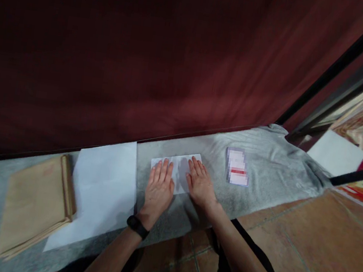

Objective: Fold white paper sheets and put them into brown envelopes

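A small white sheet of paper (180, 172), perhaps folded, lies on the grey cloth in front of me. My left hand (160, 187) rests flat on its left part, fingers stretched out and pointing away from me. On its right part lies my right hand (200, 184), palm down with the fingers extended. Neither hand grips anything. Left of my hands is a larger stack of white paper (103, 188). A pile of brown envelopes (35, 205) overlaps that stack's left side. To the right sits a small pale card or packet (236, 166) with a red band, its print blurred.
The grey cloth (265, 166) covers a long, narrow bench-like surface. A dark red curtain or wall (178, 63) rises right behind it. Dark bars (343, 64) slant at the right, with a white sheet (336, 153) beyond. Brown floor tiles (330, 251) show below.
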Demonstrator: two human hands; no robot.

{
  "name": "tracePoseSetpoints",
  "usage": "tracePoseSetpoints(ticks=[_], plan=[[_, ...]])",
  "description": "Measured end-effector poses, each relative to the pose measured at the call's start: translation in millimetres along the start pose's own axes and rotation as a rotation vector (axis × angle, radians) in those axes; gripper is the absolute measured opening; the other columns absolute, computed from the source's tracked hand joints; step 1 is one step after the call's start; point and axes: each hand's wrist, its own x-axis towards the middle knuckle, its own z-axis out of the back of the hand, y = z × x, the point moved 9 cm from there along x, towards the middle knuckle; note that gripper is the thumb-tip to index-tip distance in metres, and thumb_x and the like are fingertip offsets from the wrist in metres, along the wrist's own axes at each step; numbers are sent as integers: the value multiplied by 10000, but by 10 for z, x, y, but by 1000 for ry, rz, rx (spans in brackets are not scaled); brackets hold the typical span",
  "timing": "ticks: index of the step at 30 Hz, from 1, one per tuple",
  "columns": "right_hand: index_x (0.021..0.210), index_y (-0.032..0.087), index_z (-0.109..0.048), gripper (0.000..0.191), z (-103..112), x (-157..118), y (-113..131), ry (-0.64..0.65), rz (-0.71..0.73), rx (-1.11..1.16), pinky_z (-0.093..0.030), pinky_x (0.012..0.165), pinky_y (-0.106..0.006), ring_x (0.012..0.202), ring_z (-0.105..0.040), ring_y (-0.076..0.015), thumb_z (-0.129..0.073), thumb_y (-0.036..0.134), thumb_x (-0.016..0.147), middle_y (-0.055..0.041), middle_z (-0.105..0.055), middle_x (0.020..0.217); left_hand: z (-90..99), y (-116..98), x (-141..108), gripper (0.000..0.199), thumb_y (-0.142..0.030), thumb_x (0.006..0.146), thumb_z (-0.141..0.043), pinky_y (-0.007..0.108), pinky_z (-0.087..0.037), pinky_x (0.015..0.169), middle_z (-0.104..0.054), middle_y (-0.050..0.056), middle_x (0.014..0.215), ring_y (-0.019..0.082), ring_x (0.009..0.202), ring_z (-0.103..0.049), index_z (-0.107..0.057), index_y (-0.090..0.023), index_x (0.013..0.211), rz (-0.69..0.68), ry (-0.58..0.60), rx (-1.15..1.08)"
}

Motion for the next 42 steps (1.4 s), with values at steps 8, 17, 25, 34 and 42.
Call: tracePoseSetpoints(ticks=[8,17,25,34,42], plan=[[1505,146,-445,509,-288,112,324,108,65,28,-286,1216,-431,1471,-357,-227,-309,363,1065,-111,-437,1564,-202,-124,-27,573,-168,992,-281,487,-238,1237,-315,175,1614,263,1520,-246,-296,-48,1552,-101,107,-17],[1507,193,-450,517,-290,88,45,12,-6,-170,-294,1184,-465,1444,-395,-295,-398,412,1041,-118,-401,1585,-180,101,-52,572,-280,1021,-311,458,-217,1244,-280,170,1627,271,1521,-241,-327,-45,1541,20,120,-2],[1521,88,-400,583,-176,-22,-291,-15,-24,-243,-323,1155,-472,1419,-419,-316,-352,423,1046,-176,-412,1566,-173,289,-101,600,-365,1036,-322,448,-227,1243,-283,170,1626,269,1519,-252,-322,-49,1545,104,146,-9],[1535,81,-366,614,-190,-99,-393,-5,-6,-269,-319,1158,-483,1423,-411,-318,-304,449,1047,-172,-409,1571,-94,524,-177,609,-365,1040,-302,448,-267,1228,-340,212,1595,297,1494,-310,-336,1,1525,229,139,26],[1530,79,-372,621,-211,-124,-409,14,-1,-294,-313,1168,-483,1421,-413,-318,-274,454,1044,-169,-398,1579,37,717,-112,579,-44,939,-304,519,-119,1262,-483,188,1514,289,1504,-285,-399,-53,1509,115,159,173]])
